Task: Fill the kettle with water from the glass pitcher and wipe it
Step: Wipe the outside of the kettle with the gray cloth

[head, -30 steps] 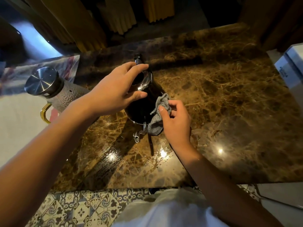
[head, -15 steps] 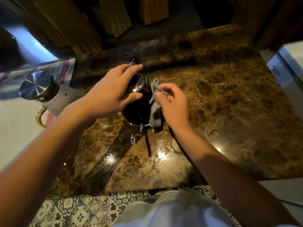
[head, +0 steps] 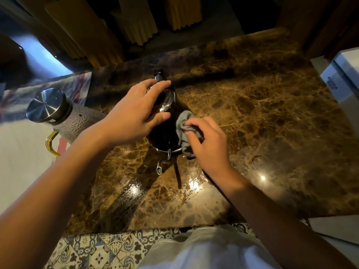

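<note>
**Wiping stage: cloth back on the lower kettle wall**

The work surface is a glossy brown marble countertop (head: 272, 123) in a dim room, with wet streaks near its front edge.

At far left, the glass pitcher (head: 64, 117) with steel lid and amber handle stands well apart from the work, closed.

The left hand (head: 134, 113) is closed over the lid and upper body of the dark kettle (head: 163, 134), steadying it at the counter centre.

The right hand (head: 209, 142) pinches a grey cloth (head: 184, 131) against the kettle's right side. 0.5 s ago the cloth sat higher, near the rim; it has since travelled down the wall. Judgement: filling appears complete and wiping is under way.

At right, 1 white box (head: 342, 82) stands clear. The spout (head: 163, 164) points toward the person and could snag the cloth.
</note>
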The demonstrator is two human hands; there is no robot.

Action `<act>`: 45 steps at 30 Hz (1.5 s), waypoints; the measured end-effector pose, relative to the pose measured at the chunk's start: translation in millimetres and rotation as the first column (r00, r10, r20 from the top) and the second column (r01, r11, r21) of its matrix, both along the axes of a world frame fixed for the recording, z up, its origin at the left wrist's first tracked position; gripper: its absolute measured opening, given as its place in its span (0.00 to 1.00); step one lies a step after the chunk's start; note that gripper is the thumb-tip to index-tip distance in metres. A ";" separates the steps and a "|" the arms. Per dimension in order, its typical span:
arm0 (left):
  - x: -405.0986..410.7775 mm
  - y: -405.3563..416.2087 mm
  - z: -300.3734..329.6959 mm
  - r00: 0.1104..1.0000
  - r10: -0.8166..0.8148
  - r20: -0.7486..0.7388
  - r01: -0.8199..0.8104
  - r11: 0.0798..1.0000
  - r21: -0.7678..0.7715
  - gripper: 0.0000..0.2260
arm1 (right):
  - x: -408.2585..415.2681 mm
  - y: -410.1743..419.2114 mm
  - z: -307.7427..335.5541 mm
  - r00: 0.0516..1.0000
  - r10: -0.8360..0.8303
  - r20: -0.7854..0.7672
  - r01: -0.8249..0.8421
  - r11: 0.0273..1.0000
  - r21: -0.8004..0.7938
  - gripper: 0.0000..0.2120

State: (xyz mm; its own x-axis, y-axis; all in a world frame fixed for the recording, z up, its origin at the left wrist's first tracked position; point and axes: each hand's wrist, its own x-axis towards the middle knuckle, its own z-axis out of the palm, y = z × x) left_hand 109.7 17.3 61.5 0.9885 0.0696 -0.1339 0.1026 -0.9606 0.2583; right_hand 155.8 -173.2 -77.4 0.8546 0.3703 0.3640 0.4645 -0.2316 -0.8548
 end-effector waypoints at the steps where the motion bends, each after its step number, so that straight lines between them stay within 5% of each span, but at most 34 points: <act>1: 0.1 0.0 0.0 1.000 -0.001 0.002 0.001 1.000 -0.003 0.33 | 1.1 6.2 8.2 0.999 0.015 0.046 -0.016 1.000 0.023 0.09; 8: 3.9 4.8 4.5 1.000 -0.009 0.000 0.009 0.999 -0.033 0.31 | -13.8 8.2 -9.3 0.989 0.101 0.112 -0.096 0.994 -0.045 0.09; 13: 2.6 5.5 1.4 1.000 -0.009 0.020 0.009 0.999 -0.039 0.30 | -13.0 -12.3 -30.4 0.990 0.036 -0.135 -0.057 0.986 -0.155 0.12; 17: 3.0 7.2 1.0 1.000 -0.011 0.012 0.011 0.999 -0.041 0.30 | 14.4 -18.2 -1.0 0.920 0.001 -0.392 0.020 0.999 0.049 0.12; 23: 3.0 11.2 1.3 1.000 -0.027 0.010 0.027 0.995 -0.091 0.29 | 64.1 -7.1 41.5 0.957 -0.192 -0.216 0.222 0.967 0.124 0.14; 26: 3.8 12.7 2.3 0.999 -0.038 0.003 0.038 0.994 -0.102 0.29 | 65.5 8.5 39.6 0.933 -0.106 -0.344 0.147 0.984 0.097 0.17; 30: 3.8 12.3 1.4 0.999 -0.034 0.008 0.034 0.993 -0.109 0.29 | 53.9 10.4 19.3 0.883 0.043 -0.467 0.002 0.995 0.095 0.08; 37: 4.2 14.2 -0.6 0.999 -0.036 0.011 0.037 0.992 -0.119 0.29 | 71.1 -24.0 14.8 0.752 0.061 -0.656 0.038 0.990 0.136 0.20; 43: 4.5 13.5 1.6 1.000 -0.030 -0.005 0.029 0.990 -0.137 0.32 | 78.1 -34.2 23.4 0.764 0.109 -0.636 -0.090 0.994 0.062 0.21; 45: 4.7 12.7 2.5 1.000 -0.030 -0.010 0.028 0.988 -0.149 0.32 | 79.4 -34.8 23.2 0.810 0.079 -0.582 -0.135 0.989 -0.054 0.13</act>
